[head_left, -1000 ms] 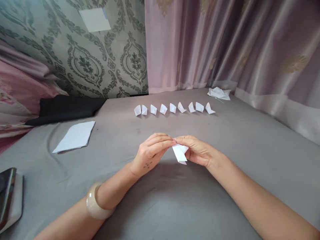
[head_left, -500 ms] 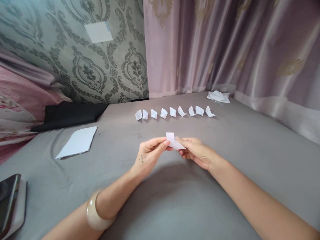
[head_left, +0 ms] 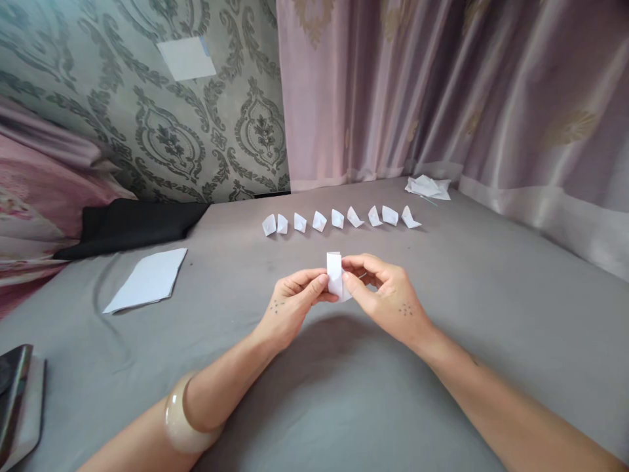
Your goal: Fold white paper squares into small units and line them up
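Note:
A small folded piece of white paper (head_left: 334, 272) is held up above the grey cloth, between both hands. My left hand (head_left: 295, 305) pinches its left edge with thumb and fingers; a pale bangle (head_left: 184, 416) circles that wrist. On the other side, my right hand (head_left: 388, 292) grips the paper's right edge, its thumb in front and its fingers partly hidden behind. Beyond the hands, several small folded paper boats (head_left: 337, 218) stand in a row on the cloth.
A stack of white paper sheets (head_left: 147, 280) lies at left, near a black cloth (head_left: 137, 224). Crumpled-looking white papers (head_left: 427, 188) rest at the back right. A dark phone-like object (head_left: 14, 387) sits at the left edge. Curtains (head_left: 368, 92) hang behind.
My right hand has turned and risen, its thumb now pressing the paper's front. The paper's pointed right flap has been folded in, so it looks narrower and upright.

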`<state>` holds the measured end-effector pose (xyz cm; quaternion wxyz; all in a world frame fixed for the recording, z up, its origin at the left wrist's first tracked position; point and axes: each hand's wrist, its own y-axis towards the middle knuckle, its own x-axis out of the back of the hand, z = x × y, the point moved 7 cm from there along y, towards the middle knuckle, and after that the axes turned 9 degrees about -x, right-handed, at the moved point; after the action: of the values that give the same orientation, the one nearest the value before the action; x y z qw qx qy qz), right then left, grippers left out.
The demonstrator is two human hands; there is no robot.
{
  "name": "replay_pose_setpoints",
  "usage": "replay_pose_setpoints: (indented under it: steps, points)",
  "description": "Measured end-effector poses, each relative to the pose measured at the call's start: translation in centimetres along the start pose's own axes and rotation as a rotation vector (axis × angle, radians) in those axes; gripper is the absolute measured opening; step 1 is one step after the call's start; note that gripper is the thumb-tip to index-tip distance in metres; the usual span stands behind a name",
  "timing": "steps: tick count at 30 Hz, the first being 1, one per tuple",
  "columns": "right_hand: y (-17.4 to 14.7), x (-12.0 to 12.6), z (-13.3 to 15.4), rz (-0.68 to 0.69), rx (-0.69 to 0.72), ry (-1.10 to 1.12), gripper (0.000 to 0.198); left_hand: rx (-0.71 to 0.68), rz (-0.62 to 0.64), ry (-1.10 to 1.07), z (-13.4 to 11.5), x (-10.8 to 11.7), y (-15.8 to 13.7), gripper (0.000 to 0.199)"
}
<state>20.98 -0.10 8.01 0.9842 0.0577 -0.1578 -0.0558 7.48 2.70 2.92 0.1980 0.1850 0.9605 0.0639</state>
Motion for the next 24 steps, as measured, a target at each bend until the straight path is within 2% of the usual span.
replay_pose_setpoints:
  steps: [4,7,16,24]
  points:
    - [0.3,-0.1,-0.8,0.021,-0.082,0.077,0.019,0.014,0.021,0.008,0.2,-0.2,-0.1,0.021]
    - [0.3,-0.2,-0.9,0.020,-0.091,0.095,0.018,0.016,0.012,0.008,0.2,-0.1,-0.1,0.023]
    - [-0.4,-0.6,0.0,-0.003,-0.001,0.048,0.018,0.013,0.054,0.027,0.1,-0.5,-0.2,0.020]
    - [-1.0,-0.8,0.5,-0.104,0.070,-0.047,0.016,0.017,-0.063,-0.067,-0.1,-0.2,-0.1,0.015]
